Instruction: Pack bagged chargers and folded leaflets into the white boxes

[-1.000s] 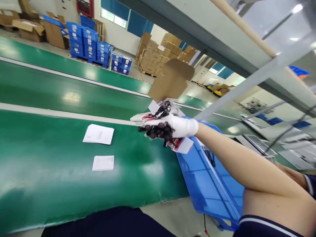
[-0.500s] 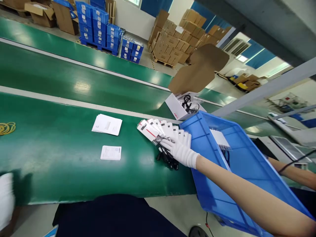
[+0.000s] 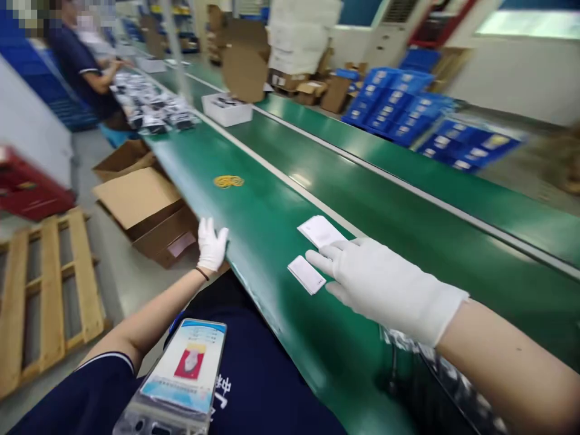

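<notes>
- Right hand (image 3: 376,281): white-gloved, palm down, fingers extended and slightly apart. Held over the near end of the larger paper stack (image 3: 318,229) — contact can't be told.
- Left hand (image 3: 212,246): white-gloved, fingers raised, thumb spread away. Placed at the near edge of the green table (image 3: 267,235); whether the edge is touched can't be told.
- Larger paper stack: laid flat on the green table, partly covered by the right fingers.
- Smaller paper stack (image 3: 306,275): laid flat just beside it, on the wearer's side.
- Dark blurred items with clear wrap (image 3: 437,365): seen below the right wrist, details smeared.
- Yellow bands (image 3: 228,181): bunched on the table, beyond the left hand.
- Open carton (image 3: 158,220): set on the floor beside the table — wooden pallet (image 3: 57,290) next to it.
- Farther along: white box (image 3: 229,113), wrapped items (image 3: 154,107) and a co-worker (image 3: 88,72).
- Blue crates (image 3: 389,106): stacked across the line.
</notes>
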Action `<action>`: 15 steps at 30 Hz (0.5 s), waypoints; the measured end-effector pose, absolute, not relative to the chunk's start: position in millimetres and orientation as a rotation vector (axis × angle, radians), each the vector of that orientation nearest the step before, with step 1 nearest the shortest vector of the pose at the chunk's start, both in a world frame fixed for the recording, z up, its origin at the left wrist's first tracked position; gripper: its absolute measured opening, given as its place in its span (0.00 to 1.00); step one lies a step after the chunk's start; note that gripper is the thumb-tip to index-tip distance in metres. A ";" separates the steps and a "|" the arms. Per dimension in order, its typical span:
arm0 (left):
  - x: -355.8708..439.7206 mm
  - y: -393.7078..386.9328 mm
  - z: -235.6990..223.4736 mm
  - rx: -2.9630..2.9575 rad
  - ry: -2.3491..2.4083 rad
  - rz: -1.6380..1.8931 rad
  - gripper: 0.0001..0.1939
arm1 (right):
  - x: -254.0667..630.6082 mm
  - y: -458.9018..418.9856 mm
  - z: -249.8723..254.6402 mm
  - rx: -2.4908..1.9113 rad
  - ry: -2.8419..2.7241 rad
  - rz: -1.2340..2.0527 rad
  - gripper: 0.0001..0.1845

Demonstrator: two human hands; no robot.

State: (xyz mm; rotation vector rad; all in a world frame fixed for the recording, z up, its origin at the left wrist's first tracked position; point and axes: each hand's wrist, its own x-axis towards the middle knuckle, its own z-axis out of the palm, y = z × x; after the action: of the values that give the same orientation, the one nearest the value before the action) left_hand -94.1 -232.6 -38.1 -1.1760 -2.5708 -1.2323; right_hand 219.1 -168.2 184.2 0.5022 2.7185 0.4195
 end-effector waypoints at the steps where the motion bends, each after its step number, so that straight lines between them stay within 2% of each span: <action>1: -81.1 -246.6 -44.6 -1.163 -2.585 -1.322 0.34 | 205.3 -165.1 182.2 0.418 2.752 0.428 0.14; 6: -55.7 -320.2 -66.3 -0.979 -2.780 -1.570 0.32 | 149.0 -159.4 168.6 0.069 2.733 0.488 0.15; 11: -104.3 -371.3 -55.0 -0.556 -2.858 -1.587 0.29 | 77.6 -153.9 158.0 -0.153 2.643 0.461 0.21; 15: -156.2 -380.0 -46.9 -0.449 -2.824 -1.559 0.28 | -4.2 -138.8 145.4 -0.141 2.659 0.380 0.24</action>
State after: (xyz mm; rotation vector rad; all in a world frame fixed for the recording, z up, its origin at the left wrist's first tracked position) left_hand -156.2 -380.0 -46.9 -0.4486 -2.8242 -1.5587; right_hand -4.2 -138.8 145.4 -0.1410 2.6588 0.3795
